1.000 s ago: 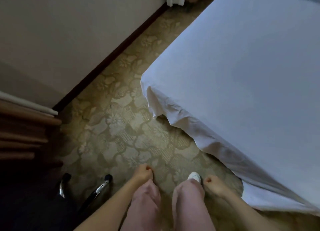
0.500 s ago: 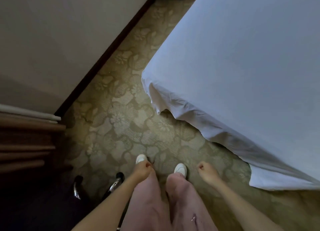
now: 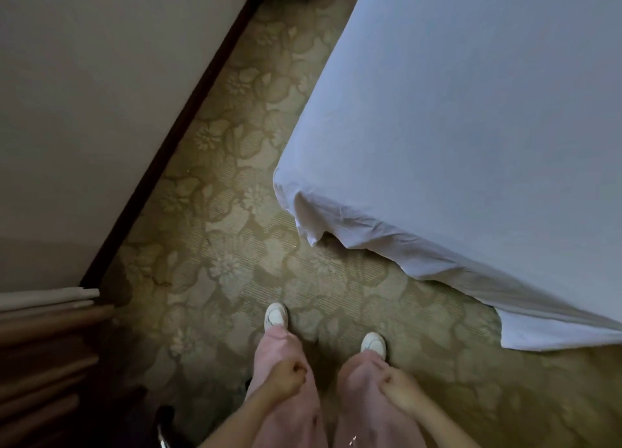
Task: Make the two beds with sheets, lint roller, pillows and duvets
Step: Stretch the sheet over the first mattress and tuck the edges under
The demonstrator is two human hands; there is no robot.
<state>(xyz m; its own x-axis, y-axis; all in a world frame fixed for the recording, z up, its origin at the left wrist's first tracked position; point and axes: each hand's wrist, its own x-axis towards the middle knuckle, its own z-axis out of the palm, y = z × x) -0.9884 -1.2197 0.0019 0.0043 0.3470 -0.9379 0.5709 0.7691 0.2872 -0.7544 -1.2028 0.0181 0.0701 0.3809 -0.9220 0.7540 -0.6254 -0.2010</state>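
Note:
A bed with a white sheet (image 3: 471,128) fills the right side of the view. The sheet's near corner (image 3: 303,208) hangs loose and wrinkled over the mattress edge, and a flap (image 3: 552,333) trails onto the carpet at the right. I stand on the carpet in front of that corner, in pink trousers and white shoes. My left hand (image 3: 286,378) is curled into a fist against my left thigh. My right hand (image 3: 400,390) is curled against my right knee. Neither hand visibly holds anything. No pillow, duvet or lint roller is in view.
A beige wall with a dark skirting board (image 3: 175,138) runs along the left, leaving a strip of patterned carpet (image 3: 235,245) between it and the bed. Wooden furniture (image 3: 43,363) stands at the lower left, with a dark chair part (image 3: 165,427) beside it.
The view has tilted down and both of my shoes now show. Both hands have drawn in from beside my legs onto the trouser legs.

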